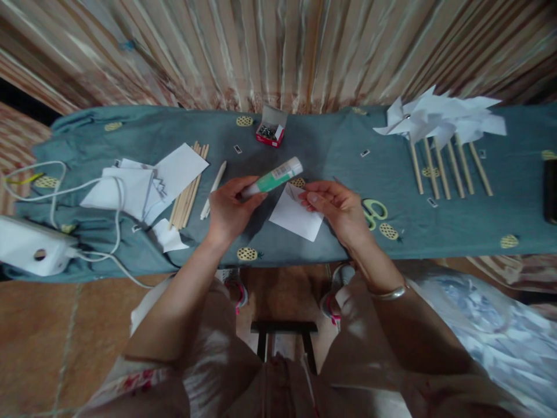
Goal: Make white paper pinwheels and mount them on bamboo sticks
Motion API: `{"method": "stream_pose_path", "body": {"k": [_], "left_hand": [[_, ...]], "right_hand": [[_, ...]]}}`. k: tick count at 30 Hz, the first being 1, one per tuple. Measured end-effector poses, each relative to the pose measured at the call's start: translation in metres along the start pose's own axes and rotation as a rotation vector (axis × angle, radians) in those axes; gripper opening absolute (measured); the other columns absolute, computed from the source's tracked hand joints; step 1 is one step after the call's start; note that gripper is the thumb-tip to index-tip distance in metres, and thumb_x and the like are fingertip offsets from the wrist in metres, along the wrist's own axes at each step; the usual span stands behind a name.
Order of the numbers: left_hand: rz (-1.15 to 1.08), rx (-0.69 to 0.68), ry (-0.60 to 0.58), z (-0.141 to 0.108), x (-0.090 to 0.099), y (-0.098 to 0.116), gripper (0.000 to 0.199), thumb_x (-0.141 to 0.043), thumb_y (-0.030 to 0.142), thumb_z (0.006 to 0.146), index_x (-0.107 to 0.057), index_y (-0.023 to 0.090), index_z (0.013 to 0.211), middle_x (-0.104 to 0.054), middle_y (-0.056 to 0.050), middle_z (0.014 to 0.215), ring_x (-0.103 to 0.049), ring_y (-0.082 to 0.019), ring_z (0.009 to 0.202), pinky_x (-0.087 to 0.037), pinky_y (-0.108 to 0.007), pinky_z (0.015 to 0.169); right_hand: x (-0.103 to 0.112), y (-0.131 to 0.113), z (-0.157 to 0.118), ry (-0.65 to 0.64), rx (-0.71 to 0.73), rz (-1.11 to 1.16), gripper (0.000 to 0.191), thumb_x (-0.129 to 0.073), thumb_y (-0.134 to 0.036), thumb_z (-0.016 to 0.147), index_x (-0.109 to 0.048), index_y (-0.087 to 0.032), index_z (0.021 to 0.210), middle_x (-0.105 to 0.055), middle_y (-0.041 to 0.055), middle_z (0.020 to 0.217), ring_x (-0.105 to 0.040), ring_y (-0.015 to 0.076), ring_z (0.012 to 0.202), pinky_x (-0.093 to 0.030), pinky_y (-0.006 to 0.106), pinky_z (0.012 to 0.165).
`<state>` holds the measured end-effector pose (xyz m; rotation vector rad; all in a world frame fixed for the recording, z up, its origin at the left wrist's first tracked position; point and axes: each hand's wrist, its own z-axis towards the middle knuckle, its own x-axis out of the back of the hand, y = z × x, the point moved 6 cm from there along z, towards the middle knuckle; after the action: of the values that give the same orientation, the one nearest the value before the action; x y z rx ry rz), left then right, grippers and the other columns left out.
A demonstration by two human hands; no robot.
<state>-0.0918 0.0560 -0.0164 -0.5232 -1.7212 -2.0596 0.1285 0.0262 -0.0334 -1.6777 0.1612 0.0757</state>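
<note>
One glue stick (282,172) is gripped in the left hand (231,210) above the desk (322,159), the right hand (342,212) pinching a white paper sheet (298,222) just beside it, which could crumple if sticky glue dragged it.

Covered ends, cut-off edges and print too small to read.
The left hand (230,210) wraps the lower end of the glue stick (278,176), whose label print cannot be read; the right hand (337,209) covers a corner of the white paper (298,219), and whether its fingertips pinch or merely touch that sheet cannot be told. That hand also hides part of the scissors (378,209). Overlapping pinwheels (456,116) conceal the tops of their sticks (442,174). Bits inside the red box (270,140) are too small to make out. The picture's edge cuts off a white box (28,247) at left, and a dark object (550,191) and plastic bag (491,325) at right.
</note>
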Motion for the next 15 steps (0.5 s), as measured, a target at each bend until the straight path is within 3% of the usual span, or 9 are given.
{"method": "stream_pose_path", "body": {"k": [3, 8, 12, 15], "left_hand": [[0.13, -0.054, 0.047, 0.008, 0.011, -0.012, 0.025, -0.074, 0.024, 0.076, -0.076, 0.017, 0.1, -0.078, -0.003, 0.095, -0.07, -0.019, 0.082, -0.056, -0.03, 0.079], [0.243, -0.269, 0.059, 0.012, 0.018, -0.024, 0.023, -0.077, 0.032, 0.08, -0.074, 0.021, 0.1, -0.075, -0.003, 0.092, -0.068, -0.022, 0.083, -0.056, -0.039, 0.083], [0.311, -0.466, 0.089, 0.001, 0.016, -0.006, 0.049, -0.079, 0.044, 0.082, -0.065, 0.023, 0.125, -0.071, -0.007, 0.121, -0.061, -0.03, 0.113, -0.052, -0.05, 0.098], [0.325, -0.612, -0.057, -0.023, -0.007, 0.019, 0.048, -0.074, 0.047, 0.087, -0.061, 0.026, 0.128, -0.067, -0.007, 0.13, -0.06, -0.029, 0.116, -0.05, -0.05, 0.101]], "right_hand": [[0.016, -0.004, -0.003, 0.045, 0.07, -0.173, 0.031, -0.083, -0.051, 0.073, -0.074, -0.024, 0.085, -0.076, -0.0007, 0.075, -0.067, 0.0152, 0.068, -0.057, 0.031, 0.067], [0.029, -0.012, -0.015, 0.049, 0.251, -0.52, 0.014, -0.07, -0.037, 0.085, -0.076, -0.025, 0.087, -0.077, 0.0007, 0.084, -0.067, 0.0177, 0.072, -0.058, 0.04, 0.08], [0.026, -0.017, -0.026, -0.05, 0.417, -0.74, 0.016, -0.063, -0.026, 0.09, -0.076, -0.024, 0.099, -0.079, 0.0056, 0.106, -0.071, 0.0245, 0.1, -0.055, 0.047, 0.096], [0.023, -0.015, -0.034, -0.105, 0.479, -0.843, 0.021, -0.058, -0.024, 0.093, -0.075, -0.024, 0.106, -0.077, 0.0081, 0.113, -0.07, 0.0257, 0.11, -0.054, 0.048, 0.099]]}}
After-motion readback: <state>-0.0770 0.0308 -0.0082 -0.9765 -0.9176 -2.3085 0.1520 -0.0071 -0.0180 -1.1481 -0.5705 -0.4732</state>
